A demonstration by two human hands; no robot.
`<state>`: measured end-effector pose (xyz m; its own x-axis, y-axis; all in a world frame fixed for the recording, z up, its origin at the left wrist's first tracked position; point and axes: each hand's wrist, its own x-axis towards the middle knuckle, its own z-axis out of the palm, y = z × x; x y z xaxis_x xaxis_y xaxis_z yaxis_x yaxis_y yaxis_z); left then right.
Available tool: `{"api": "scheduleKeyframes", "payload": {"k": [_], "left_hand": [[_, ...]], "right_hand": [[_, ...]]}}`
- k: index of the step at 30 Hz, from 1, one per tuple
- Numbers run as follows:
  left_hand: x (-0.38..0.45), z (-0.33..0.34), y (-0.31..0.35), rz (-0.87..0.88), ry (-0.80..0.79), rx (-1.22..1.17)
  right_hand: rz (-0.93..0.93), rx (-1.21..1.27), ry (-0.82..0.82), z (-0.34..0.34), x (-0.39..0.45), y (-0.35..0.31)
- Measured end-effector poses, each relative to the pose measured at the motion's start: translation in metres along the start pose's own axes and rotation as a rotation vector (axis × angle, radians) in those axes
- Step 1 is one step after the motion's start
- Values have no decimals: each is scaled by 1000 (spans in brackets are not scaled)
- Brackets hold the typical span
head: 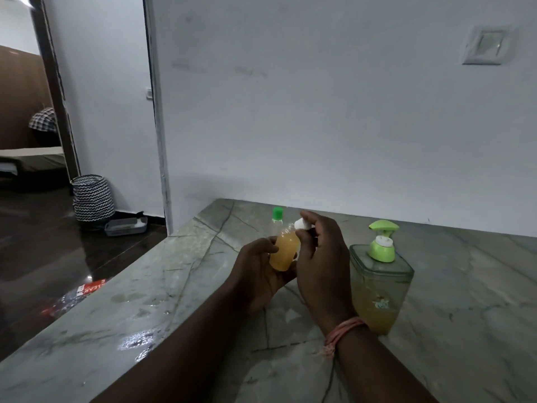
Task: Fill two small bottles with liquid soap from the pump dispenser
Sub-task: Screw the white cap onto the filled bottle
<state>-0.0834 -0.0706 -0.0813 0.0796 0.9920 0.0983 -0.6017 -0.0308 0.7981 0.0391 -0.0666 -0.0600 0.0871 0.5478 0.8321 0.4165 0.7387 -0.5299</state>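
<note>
Two small bottles: my left hand (261, 271) grips one (284, 251) tilted, neck up-right; my right hand (319, 257) pinches its white cap (301, 224). Green-capped bottle (277, 216) stands upright left of one pump dispenser (377, 283).

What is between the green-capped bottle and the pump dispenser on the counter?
In the head view, the right hand, pinching a white cap, lies between the green-capped bottle and the pump dispenser.

marble counter (465, 286), zigzag basket (92, 199), wall switch (486, 48)
</note>
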Motion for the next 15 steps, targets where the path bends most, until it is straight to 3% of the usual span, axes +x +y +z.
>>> {"api": "scheduleKeyframes", "payload": {"k": [15], "left_hand": [[-1, 3, -3, -34, -110, 88]], "right_hand": [[96, -42, -107, 0, 4, 0]]}}
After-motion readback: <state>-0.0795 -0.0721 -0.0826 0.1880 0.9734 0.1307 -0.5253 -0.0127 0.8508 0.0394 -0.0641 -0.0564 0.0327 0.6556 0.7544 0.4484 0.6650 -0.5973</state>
